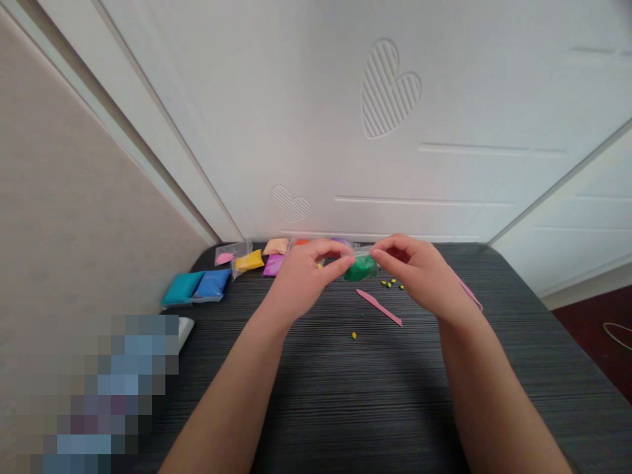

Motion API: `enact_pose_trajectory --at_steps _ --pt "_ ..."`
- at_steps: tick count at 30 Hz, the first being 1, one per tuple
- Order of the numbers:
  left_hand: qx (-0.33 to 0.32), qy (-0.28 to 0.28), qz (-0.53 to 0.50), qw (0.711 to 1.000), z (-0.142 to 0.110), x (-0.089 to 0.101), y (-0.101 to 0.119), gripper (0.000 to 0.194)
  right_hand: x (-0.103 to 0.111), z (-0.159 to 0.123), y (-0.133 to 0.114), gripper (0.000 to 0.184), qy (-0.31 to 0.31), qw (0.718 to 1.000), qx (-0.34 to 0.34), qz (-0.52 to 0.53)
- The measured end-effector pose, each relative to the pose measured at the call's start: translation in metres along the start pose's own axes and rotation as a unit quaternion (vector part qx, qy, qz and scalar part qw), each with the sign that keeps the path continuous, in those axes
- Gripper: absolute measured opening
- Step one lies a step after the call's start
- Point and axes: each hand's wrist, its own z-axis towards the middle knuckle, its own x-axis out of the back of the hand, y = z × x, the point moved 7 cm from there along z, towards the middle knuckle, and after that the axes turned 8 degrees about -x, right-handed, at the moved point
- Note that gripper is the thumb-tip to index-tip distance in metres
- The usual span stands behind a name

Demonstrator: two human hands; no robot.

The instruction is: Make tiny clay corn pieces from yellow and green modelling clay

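Note:
Between my two hands, a small clear bag of green modelling clay [360, 268] is held up over the dark table. My left hand [310, 271] pinches its left top corner between thumb and fingers. The right top corner is pinched by my right hand [412, 270]. Below the bag lies a pink plastic modelling knife [379, 307], slanting down to the right. Several tiny yellow-and-green clay bits [390, 284] lie near my right hand, and one more yellow bit [354, 336] sits closer to me.
Bags of clay line the back left: teal [183, 288], blue [212, 284], yellow [249, 261], peach [276, 247] and pink [226, 258]. Another pink tool [470, 293] is partly hidden by my right hand. A white panel [316, 131] with heart reliefs stands behind the table [345, 408].

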Motion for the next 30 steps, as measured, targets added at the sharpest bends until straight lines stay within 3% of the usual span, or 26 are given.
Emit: enact_pose_trajectory --at_steps 15,21,30 --pt "-0.057 0.015 0.154 0.986 -0.002 -0.001 0.016 0.013 -0.011 -0.005 -0.022 0.009 0.052 0.987 0.115 -0.102" --pt "-0.069 0.007 0.157 0.985 0.0 -0.002 0.014 0.014 -0.017 -0.003 -0.021 0.012 0.045 0.987 0.119 -0.094" --pt "-0.053 0.015 0.134 0.99 0.0 0.002 0.009 0.015 -0.006 -0.001 -0.012 0.01 0.052 0.99 0.084 -0.106"
